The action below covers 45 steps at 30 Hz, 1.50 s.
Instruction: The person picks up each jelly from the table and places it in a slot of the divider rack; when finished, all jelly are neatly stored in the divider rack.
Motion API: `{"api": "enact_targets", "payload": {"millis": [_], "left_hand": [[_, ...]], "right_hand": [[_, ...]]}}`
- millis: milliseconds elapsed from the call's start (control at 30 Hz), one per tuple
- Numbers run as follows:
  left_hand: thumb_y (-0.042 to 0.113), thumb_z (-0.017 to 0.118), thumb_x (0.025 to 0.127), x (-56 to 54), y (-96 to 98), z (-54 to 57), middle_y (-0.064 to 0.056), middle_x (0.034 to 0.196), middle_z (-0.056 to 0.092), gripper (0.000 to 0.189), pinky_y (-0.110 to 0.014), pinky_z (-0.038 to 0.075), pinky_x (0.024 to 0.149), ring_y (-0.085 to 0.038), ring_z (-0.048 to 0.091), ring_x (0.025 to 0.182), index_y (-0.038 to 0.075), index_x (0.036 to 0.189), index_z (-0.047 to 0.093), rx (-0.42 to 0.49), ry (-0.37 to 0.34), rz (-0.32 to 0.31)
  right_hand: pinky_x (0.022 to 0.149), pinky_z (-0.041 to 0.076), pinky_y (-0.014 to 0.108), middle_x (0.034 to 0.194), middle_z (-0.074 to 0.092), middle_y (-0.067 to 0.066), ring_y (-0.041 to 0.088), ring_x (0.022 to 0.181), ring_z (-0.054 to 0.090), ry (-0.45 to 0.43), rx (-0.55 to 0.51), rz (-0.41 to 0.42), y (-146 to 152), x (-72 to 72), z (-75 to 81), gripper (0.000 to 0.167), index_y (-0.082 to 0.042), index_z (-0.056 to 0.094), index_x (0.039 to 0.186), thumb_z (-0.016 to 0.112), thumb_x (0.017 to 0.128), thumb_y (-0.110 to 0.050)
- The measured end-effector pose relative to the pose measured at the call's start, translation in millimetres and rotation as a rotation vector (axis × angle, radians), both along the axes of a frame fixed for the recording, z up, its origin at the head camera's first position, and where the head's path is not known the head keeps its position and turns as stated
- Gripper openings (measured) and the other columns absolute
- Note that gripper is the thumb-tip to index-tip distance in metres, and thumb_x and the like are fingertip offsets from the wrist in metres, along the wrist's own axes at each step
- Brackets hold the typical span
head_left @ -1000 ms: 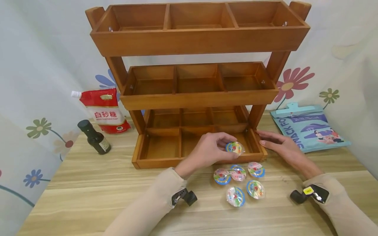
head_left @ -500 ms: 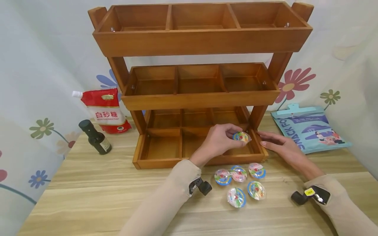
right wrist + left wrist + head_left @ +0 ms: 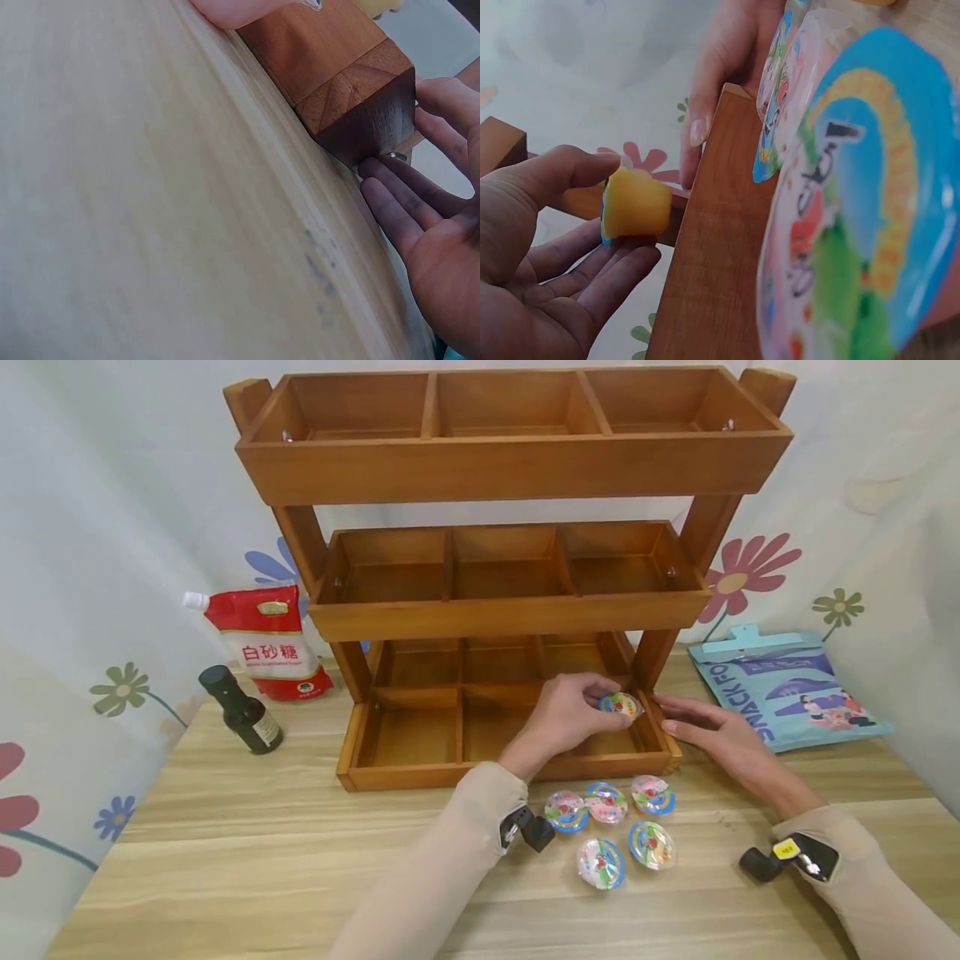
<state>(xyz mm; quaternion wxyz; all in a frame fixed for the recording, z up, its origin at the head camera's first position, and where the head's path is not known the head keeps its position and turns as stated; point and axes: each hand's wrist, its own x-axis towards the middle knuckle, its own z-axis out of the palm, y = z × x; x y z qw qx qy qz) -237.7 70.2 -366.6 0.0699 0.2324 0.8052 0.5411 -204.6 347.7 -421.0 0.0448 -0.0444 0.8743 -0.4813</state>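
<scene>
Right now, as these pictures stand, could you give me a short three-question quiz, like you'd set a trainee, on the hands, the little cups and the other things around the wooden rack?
1. Count: how many small cups lie on the table in front of the wooden rack?

2. True or false: the turquoise snack bag lies on the same side of the rack as the right hand.

3. Fill in the blank: the left hand holds a cup whose body looks ____ in the left wrist view.

Key: 1. Five. 2. True. 3. Yellow.
</scene>
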Motion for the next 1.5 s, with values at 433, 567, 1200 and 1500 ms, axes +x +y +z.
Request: {"api": "enact_targets", "payload": {"millis": [433, 567, 1200, 1500], "left_hand": [[0.021, 0.089, 0.087, -1.2, 13.0, -5.0, 0.001, 0.107, 0.075, 0.041, -0.020, 0.055, 0.075, -0.006, 0.066, 0.091, 0.006, 0.124, 0.077, -0.036, 0.001, 0.037], [0.021, 0.089, 0.087, -1.5, 17.5, -5.3, 0.002, 0.107, 0.076, 0.041, -0.020, 0.055, 0.075, -0.005, 0.066, 0.091, 0.007, 0.123, 0.077, -0.028, -0.003, 0.044], [0.022, 0.090, 0.085, -7.4, 23.0, -14.8, -0.002, 0.110, 0.078, 0.040, -0.019, 0.053, 0.077, -0.008, 0.067, 0.093, 0.007, 0.121, 0.079, -0.091, 0.014, 0.079], [0.022, 0.090, 0.086, -12.3, 24.2, -20.8, -0.004, 0.111, 0.078, 0.040, -0.019, 0.052, 0.079, -0.012, 0.069, 0.096, 0.007, 0.121, 0.079, -0.125, 0.043, 0.113]], "right_hand": [[0.110, 0.039, 0.039, 0.158, 0.052, 0.008, 0.030, 0.144, 0.046, 0.020, -0.002, -0.007, -1, 0.9, -1.9, 0.062, -0.019, 0.054, 0.158, 0.069, 0.104, -0.044], [0.115, 0.036, 0.056, 0.160, 0.050, 0.011, 0.035, 0.146, 0.044, 0.009, 0.003, -0.001, 2, 1.5, 0.1, 0.064, -0.017, 0.051, 0.160, 0.068, 0.104, -0.045], [0.116, 0.032, 0.065, 0.163, 0.046, 0.013, 0.039, 0.147, 0.041, 0.007, 0.006, 0.002, 3, -0.7, -1.2, 0.067, -0.015, 0.049, 0.160, 0.068, 0.104, -0.046], [0.116, 0.035, 0.060, 0.162, 0.047, 0.012, 0.036, 0.147, 0.042, 0.005, 0.000, 0.006, 2, -0.1, -1.1, 0.066, -0.016, 0.050, 0.160, 0.068, 0.104, -0.046]]}}
